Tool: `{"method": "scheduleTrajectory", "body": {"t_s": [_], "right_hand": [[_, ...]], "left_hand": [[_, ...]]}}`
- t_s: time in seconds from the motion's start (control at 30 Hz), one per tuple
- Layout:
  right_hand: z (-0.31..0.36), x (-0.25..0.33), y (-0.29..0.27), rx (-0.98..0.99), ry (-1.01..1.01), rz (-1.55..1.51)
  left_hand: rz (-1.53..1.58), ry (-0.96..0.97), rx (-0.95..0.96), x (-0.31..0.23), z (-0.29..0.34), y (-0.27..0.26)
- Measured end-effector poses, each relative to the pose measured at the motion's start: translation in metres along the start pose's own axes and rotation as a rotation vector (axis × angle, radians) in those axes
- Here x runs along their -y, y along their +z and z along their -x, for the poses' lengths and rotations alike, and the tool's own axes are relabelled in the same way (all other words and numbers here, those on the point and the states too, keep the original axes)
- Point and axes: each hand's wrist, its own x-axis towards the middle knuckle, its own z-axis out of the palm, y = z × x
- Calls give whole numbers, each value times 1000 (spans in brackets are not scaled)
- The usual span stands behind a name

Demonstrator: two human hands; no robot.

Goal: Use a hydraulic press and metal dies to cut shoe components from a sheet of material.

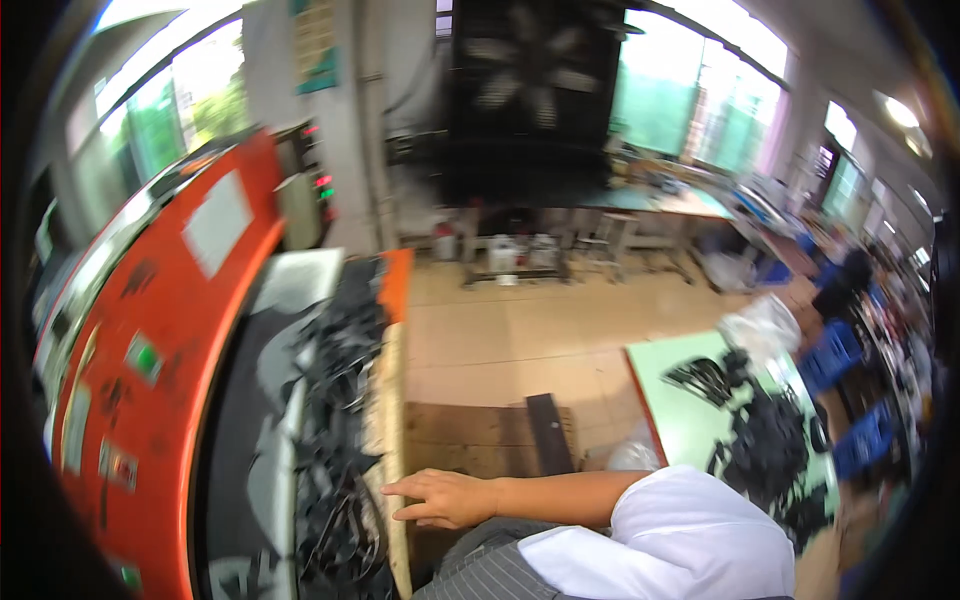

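Observation:
My right hand (440, 497) reaches across to the left from a white short sleeve (690, 540). It lies flat on the wooden edge strip (392, 400) of a machine bed, fingers slightly spread, holding nothing. Just left of the hand lies a heap of black cut pieces and strips (335, 400) on the bed. Behind the heap stands the large orange machine body (170, 330). My left hand is out of sight. The whole picture is motion-blurred.
A wooden pallet (470, 440) with a dark strip (548, 430) lies on the tiled floor by my arm. At the right is a green table (690, 400) with black pieces and blue crates (865, 440). A big black fan (535, 90) stands at the back.

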Motion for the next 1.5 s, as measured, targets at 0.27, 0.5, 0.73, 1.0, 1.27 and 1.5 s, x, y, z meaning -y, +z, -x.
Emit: {"method": "scheduleTrajectory", "body": {"t_s": [0.27, 0.5, 0.73, 1.0, 1.27, 1.5], "right_hand": [[158, 10, -20, 106, 784, 205], [246, 53, -2, -235, 1223, 173], [237, -11, -31, -244, 1130, 260], [173, -103, -93, -144, 930, 264], [153, -140, -96, -105, 737, 181], [61, -138, -48, 129, 231, -84]], "left_hand": [[91, 1271, 150, -219, -53, 152], [132, 1143, 222, -244, -43, 184], [129, 1265, 98, -277, -64, 205], [123, 1444, -3, -353, -88, 204], [110, 1551, -28, -386, -87, 221], [-58, 1158, -140, -223, -9, 176]]}}
